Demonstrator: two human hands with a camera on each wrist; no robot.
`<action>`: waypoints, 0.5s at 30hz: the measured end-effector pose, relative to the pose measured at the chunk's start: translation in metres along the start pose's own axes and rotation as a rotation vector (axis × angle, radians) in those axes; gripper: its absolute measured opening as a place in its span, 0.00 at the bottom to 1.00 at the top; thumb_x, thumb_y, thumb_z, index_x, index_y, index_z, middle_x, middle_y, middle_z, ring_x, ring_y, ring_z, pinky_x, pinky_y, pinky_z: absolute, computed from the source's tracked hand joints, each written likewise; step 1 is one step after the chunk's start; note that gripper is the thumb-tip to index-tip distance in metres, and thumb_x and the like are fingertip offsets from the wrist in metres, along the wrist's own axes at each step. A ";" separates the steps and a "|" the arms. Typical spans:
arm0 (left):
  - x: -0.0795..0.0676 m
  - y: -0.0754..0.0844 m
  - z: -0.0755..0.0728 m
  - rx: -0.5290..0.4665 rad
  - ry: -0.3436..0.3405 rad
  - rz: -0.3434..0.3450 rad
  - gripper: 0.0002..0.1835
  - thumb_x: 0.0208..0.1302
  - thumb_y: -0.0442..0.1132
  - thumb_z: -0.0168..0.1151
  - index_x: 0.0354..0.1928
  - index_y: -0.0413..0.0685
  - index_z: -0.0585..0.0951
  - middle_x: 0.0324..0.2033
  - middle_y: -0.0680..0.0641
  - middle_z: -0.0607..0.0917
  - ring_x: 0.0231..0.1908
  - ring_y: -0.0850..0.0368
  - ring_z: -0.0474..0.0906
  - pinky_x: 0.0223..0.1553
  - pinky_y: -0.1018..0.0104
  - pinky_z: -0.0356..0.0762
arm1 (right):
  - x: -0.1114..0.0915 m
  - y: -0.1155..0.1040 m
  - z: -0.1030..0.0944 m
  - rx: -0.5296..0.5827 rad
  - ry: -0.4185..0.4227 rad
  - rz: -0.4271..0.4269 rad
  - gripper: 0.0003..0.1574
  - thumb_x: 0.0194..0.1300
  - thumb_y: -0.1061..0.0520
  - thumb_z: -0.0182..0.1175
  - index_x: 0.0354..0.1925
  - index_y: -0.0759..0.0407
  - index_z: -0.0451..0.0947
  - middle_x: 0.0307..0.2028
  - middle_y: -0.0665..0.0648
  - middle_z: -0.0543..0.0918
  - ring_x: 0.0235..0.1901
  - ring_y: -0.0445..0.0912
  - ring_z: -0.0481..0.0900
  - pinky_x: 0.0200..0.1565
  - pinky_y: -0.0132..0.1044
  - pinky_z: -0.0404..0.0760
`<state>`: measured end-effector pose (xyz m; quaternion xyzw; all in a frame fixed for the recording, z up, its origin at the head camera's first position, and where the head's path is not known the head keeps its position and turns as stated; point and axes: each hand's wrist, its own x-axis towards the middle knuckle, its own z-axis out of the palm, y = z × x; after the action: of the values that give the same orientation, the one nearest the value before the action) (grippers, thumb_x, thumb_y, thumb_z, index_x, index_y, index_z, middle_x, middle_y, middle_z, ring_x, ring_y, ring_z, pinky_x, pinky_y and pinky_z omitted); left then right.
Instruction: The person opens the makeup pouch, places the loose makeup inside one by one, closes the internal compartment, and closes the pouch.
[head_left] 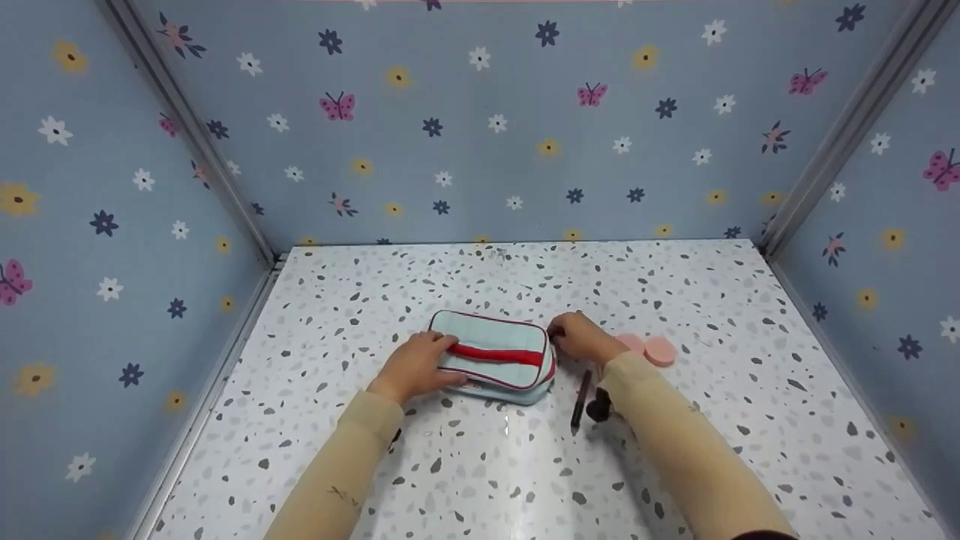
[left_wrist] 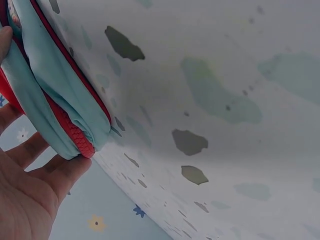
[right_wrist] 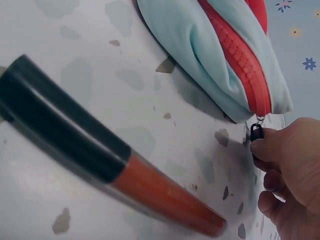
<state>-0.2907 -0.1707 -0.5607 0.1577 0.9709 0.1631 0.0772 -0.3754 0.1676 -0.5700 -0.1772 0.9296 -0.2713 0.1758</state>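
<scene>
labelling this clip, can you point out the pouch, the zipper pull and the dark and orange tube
Pouch (head_left: 491, 337), head view: pale blue top panel.
Zipper pull (right_wrist: 257, 133), right wrist view: its exposed black end.
Tube (right_wrist: 119, 165), right wrist view: mid-length, at the colour change.

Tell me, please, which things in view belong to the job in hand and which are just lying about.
Belonging to the job: pouch, held by the left hand; zip pull, pinched by the right hand.

Apparently just lying about: tube; two pink discs.
</scene>
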 end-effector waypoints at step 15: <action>0.004 0.004 0.000 0.015 -0.014 0.016 0.38 0.71 0.62 0.71 0.75 0.48 0.78 0.70 0.38 0.81 0.71 0.37 0.77 0.76 0.41 0.72 | -0.022 0.007 -0.015 -0.024 0.027 -0.129 0.12 0.79 0.67 0.57 0.51 0.64 0.87 0.48 0.62 0.90 0.50 0.54 0.85 0.60 0.54 0.84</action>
<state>-0.2934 -0.1656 -0.5597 0.1674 0.9702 0.1551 0.0814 -0.3644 0.1889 -0.5574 -0.2351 0.9218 -0.2730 0.1430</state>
